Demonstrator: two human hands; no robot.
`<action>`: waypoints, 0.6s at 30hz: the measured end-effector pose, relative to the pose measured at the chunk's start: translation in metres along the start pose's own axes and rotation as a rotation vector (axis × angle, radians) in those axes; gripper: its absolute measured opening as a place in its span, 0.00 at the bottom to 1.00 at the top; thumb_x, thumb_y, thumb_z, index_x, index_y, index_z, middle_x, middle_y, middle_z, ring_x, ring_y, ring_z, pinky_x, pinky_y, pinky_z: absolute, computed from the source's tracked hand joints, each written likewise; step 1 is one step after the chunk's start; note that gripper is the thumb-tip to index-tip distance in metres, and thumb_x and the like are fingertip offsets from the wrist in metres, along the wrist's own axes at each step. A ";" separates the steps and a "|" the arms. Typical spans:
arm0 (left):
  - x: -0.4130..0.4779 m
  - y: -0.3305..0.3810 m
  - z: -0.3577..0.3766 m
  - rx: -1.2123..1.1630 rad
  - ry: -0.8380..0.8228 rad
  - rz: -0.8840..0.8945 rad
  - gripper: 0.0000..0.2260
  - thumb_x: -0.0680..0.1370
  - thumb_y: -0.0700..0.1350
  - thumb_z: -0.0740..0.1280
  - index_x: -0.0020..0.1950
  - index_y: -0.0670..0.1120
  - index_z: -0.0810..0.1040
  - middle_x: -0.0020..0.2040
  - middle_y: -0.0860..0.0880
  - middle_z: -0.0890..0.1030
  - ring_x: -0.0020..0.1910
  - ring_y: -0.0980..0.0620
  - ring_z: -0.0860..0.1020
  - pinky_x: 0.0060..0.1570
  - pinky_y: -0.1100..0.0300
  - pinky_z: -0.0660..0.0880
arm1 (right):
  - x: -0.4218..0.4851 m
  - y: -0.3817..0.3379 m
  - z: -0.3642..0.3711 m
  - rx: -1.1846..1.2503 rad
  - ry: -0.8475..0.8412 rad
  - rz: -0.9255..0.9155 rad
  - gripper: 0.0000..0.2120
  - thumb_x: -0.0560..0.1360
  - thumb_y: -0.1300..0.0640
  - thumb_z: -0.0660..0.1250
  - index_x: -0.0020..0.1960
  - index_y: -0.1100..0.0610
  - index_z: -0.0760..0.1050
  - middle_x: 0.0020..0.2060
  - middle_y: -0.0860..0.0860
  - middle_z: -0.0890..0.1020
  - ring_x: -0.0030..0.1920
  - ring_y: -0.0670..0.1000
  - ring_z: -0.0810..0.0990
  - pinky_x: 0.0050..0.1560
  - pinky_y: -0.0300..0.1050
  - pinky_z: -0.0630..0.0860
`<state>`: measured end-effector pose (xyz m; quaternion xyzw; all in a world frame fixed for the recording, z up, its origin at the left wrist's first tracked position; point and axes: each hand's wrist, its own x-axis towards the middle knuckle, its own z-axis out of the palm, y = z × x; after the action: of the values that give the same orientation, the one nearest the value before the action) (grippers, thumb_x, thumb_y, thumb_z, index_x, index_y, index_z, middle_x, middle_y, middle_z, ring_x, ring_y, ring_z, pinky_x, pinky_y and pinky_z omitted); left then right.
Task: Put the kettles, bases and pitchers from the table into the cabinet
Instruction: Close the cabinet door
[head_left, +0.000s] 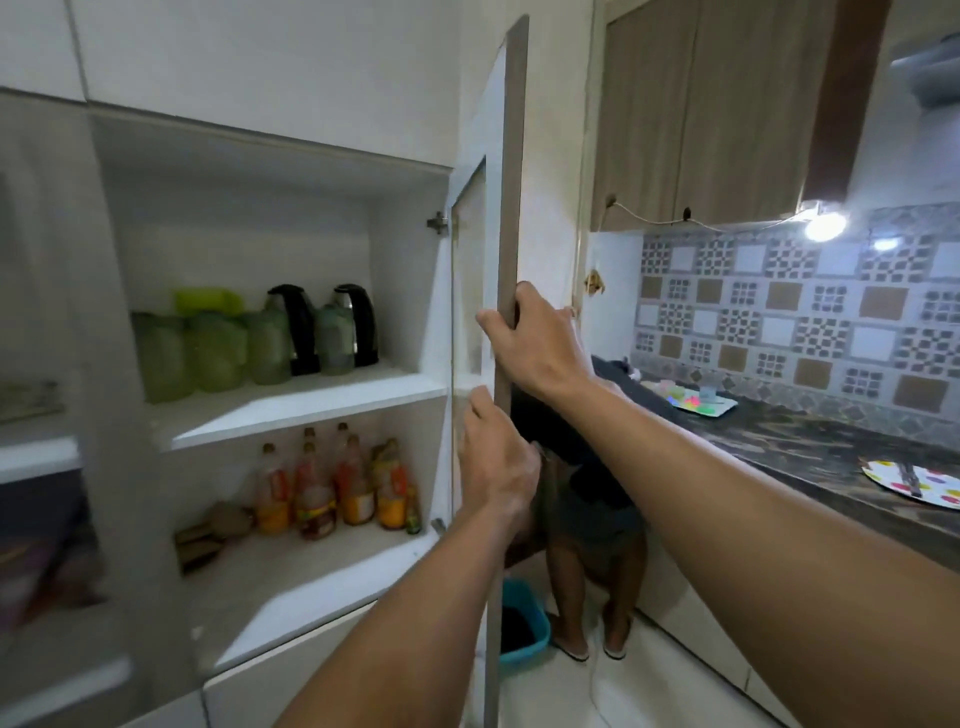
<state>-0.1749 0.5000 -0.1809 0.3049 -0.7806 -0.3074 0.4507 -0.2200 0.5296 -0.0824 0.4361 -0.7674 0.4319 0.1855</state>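
Note:
The white cabinet (291, 402) stands open. On its upper shelf sit several green pitchers (215, 348) and, behind them at the right, two black-and-steel kettles (291, 327) (356, 322). The cabinet door (511, 208) swings out edge-on toward me. My right hand (535, 343) grips the door's edge at mid height. Lower down, my left hand (496, 457) wraps its fingers around the same edge. No bases are visible from here.
Several sauce bottles (337, 483) fill the lower shelf. Another person (592, 519) stands behind the door beside a teal bin (522, 629). To the right, a dark counter (789, 441) carries a colourful tray (701, 402) and a spotted plate (909, 480).

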 end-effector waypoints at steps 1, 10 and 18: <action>0.003 -0.008 -0.014 -0.001 0.007 -0.003 0.20 0.76 0.37 0.68 0.64 0.45 0.65 0.54 0.47 0.76 0.51 0.48 0.78 0.47 0.57 0.78 | -0.001 -0.010 0.012 0.015 -0.006 -0.024 0.15 0.79 0.41 0.59 0.47 0.53 0.66 0.39 0.53 0.80 0.42 0.60 0.78 0.45 0.55 0.76; 0.067 -0.118 -0.148 0.103 0.033 -0.118 0.14 0.73 0.34 0.65 0.54 0.46 0.66 0.43 0.51 0.75 0.40 0.52 0.75 0.29 0.70 0.68 | 0.037 -0.103 0.126 -0.071 -0.067 -0.509 0.24 0.76 0.35 0.63 0.52 0.57 0.75 0.54 0.59 0.74 0.50 0.59 0.76 0.51 0.55 0.77; 0.136 -0.188 -0.198 0.149 0.211 -0.370 0.17 0.75 0.35 0.66 0.61 0.42 0.66 0.57 0.43 0.76 0.54 0.46 0.76 0.51 0.54 0.76 | 0.089 -0.161 0.230 0.056 -0.104 -0.780 0.32 0.73 0.42 0.72 0.71 0.42 0.62 0.69 0.60 0.64 0.63 0.64 0.70 0.55 0.63 0.79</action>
<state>-0.0167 0.2392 -0.1722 0.5060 -0.6804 -0.2927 0.4420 -0.1145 0.2549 -0.0709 0.7210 -0.5403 0.3272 0.2848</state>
